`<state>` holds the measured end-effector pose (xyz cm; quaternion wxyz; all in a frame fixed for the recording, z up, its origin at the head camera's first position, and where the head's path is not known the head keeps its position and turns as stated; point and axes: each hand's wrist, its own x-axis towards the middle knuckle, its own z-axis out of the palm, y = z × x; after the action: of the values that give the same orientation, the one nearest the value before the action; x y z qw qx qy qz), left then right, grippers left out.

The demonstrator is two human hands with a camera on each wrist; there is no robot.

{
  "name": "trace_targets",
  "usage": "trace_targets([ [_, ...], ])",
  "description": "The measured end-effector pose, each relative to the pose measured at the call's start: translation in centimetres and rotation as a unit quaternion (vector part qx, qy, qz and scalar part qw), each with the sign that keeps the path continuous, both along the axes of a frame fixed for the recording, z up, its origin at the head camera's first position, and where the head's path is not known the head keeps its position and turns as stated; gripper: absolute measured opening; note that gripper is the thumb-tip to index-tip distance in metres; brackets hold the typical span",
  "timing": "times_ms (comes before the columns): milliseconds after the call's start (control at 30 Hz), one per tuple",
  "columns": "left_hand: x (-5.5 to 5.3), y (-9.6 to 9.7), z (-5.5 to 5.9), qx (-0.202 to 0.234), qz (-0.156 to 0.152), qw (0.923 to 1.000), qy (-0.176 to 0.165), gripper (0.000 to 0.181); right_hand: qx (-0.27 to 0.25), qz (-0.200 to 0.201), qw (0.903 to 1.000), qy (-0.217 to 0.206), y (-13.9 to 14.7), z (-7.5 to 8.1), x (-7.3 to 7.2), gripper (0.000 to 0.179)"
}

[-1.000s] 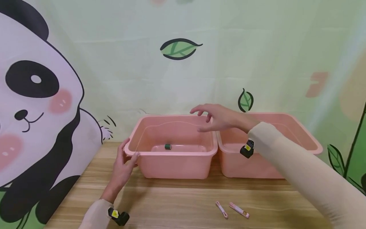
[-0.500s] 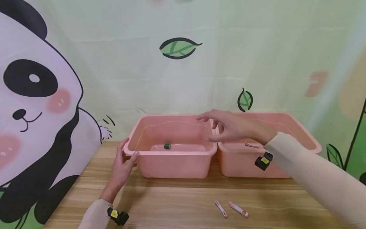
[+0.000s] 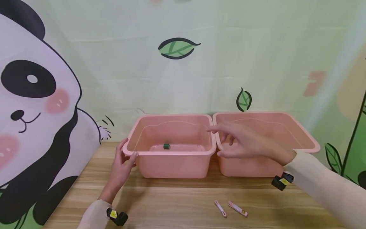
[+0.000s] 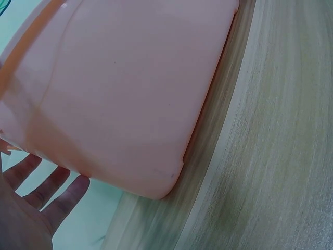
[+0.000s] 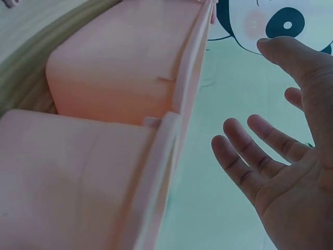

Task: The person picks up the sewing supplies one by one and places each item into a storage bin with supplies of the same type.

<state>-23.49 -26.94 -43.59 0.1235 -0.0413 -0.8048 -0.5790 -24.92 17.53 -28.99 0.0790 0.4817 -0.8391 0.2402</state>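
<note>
My left hand (image 3: 121,171) holds the corner of the left pink plastic bin (image 3: 174,165), its thumb on the front rim and its fingers against the side. In the left wrist view the fingers (image 4: 65,200) touch the bin's wall. A small dark green cylinder (image 3: 166,146) lies on that bin's floor. Nothing is in my right hand (image 3: 243,141); its fingers (image 5: 234,161) are spread and relaxed. In the head view it hovers over the near-left part of the right pink bin (image 3: 291,130), hiding some of its inside.
Two slim pink-and-white pieces, one narrow (image 3: 220,209) and one wider (image 3: 238,209), lie on the wooden table (image 3: 171,203) in front of the bins. The bins stand side by side against a printed panda backdrop (image 3: 183,89).
My right hand has moved right and toward me, from over the left bin to over the right bin. A slim piece briefly seen inside the right bin is now hidden. The left hand stays put.
</note>
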Motion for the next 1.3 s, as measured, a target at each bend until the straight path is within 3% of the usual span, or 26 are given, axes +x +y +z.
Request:
trace_targets([
  [333, 0.1, 0.0, 0.0, 0.006, -0.001, 1.0000, 0.001, 0.073, -0.043, 0.036, 0.9984, 0.011, 1.0, -3.0, 2.0, 0.060],
  [600, 0.0, -0.2, -0.2, 0.005, -0.001, 1.0000, 0.006, 0.073, -0.030, 0.023, 0.9992, 0.010, 1.7, -5.2, 3.7, 0.065],
  [800, 0.0, -0.2, -0.2, 0.004, 0.003, 1.0000, -0.001, 0.073, -0.025, 0.013, 0.9996, -0.002, 2.5, -6.5, 4.1, 0.066],
  [967, -0.1, -0.1, -0.1, 0.004, 0.002, 1.0000, -0.003, 0.073, -0.031, 0.027, 0.9987, -0.028, 3.0, -7.8, 4.3, 0.064],
  [1200, -0.2, -0.1, -0.3, -0.003, 0.002, 1.0000, 0.008, 0.072, -0.040, 0.035, 0.9983, -0.023, 3.6, -10.2, 4.6, 0.060],
  [1300, -0.2, -0.2, -0.3, -0.005, 0.003, 0.9999, 0.009, 0.072, -0.028, 0.021, 0.9981, -0.050, 4.0, -11.3, 4.8, 0.061],
])
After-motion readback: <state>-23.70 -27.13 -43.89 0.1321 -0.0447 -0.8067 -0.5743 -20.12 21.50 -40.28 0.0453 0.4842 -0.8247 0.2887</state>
